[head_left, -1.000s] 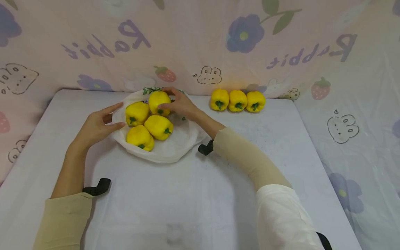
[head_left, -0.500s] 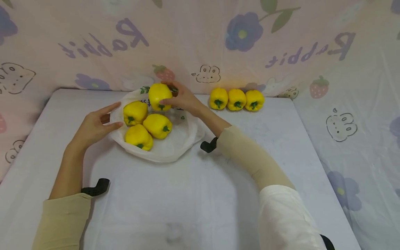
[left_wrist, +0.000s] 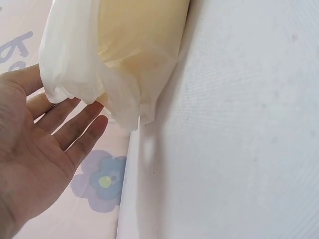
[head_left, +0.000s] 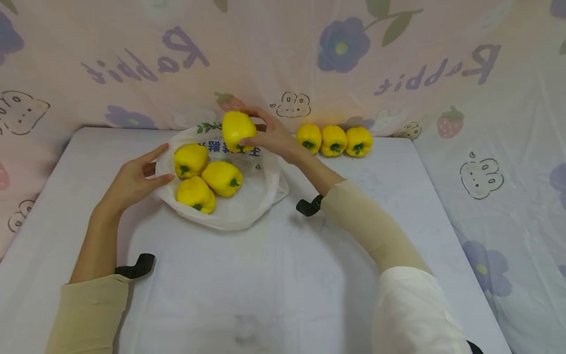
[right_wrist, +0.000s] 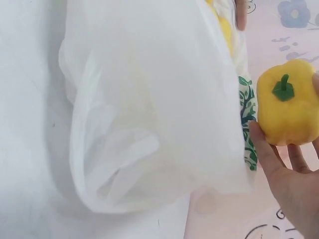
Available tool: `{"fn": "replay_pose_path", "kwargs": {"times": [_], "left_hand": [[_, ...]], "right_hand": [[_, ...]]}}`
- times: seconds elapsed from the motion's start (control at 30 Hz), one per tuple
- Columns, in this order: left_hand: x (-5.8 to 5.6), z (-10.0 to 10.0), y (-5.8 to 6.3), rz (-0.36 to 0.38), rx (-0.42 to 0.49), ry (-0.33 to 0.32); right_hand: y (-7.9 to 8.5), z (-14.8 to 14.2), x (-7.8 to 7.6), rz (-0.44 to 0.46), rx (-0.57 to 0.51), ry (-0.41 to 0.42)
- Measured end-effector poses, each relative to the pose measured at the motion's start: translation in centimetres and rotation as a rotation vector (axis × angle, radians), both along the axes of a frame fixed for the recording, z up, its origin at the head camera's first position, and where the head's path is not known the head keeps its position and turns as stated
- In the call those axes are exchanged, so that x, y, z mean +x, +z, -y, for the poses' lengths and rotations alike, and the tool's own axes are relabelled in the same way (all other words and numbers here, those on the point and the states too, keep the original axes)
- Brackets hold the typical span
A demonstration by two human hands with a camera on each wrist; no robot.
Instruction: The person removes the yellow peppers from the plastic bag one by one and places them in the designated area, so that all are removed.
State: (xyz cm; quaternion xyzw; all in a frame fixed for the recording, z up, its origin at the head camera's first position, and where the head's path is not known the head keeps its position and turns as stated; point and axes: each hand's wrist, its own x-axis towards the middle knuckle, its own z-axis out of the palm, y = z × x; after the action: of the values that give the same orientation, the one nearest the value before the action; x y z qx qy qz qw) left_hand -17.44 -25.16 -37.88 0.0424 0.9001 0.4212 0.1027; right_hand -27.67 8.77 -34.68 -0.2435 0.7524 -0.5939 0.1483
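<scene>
My right hand (head_left: 276,135) holds a yellow bell pepper (head_left: 239,130) above the back right of a white plastic bag, its stem end facing me. In the right wrist view this pepper (right_wrist: 286,114) sits between thumb and fingers, outside the bag's printed rim. The bag (head_left: 225,221) stands with its mouth spread wide. Inside lie three yellow bell peppers: one at the back (head_left: 191,160), one at the front (head_left: 196,194) and one to the right (head_left: 222,178). My left hand (head_left: 134,182) touches the bag's left rim, thumb and fingers spread apart; the left wrist view shows its fingers (left_wrist: 84,124) extended against the plastic.
Three more yellow bell peppers (head_left: 333,141) stand in a row at the table's back edge, right of the bag. A white cloth covers the table (head_left: 265,285). A patterned curtain (head_left: 265,54) hangs behind it.
My right hand has lifted the bell pepper up out of the bag's back part and moved it right, baring the printed inner wall. My left hand has stayed at the rim.
</scene>
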Motion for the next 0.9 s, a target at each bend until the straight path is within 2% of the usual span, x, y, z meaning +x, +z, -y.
{"fn": "replay_pose_path", "kwargs": {"times": [0.5,0.73,0.9], "left_hand": [[0.2,0.3,0.0,-0.031,-0.007,-0.001],[0.4,0.3,-0.2,-0.059,-0.007,-0.021],[0.4,0.1,-0.2,-0.045,-0.004,-0.019]], "right_hand": [[0.8,-4.6,1.3,-0.036,0.038,-0.098],[0.9,-7.0,2.2,0.011,0.063,-0.145],[1.1,-8.7,2.6,0.011,0.063,-0.166]]}}
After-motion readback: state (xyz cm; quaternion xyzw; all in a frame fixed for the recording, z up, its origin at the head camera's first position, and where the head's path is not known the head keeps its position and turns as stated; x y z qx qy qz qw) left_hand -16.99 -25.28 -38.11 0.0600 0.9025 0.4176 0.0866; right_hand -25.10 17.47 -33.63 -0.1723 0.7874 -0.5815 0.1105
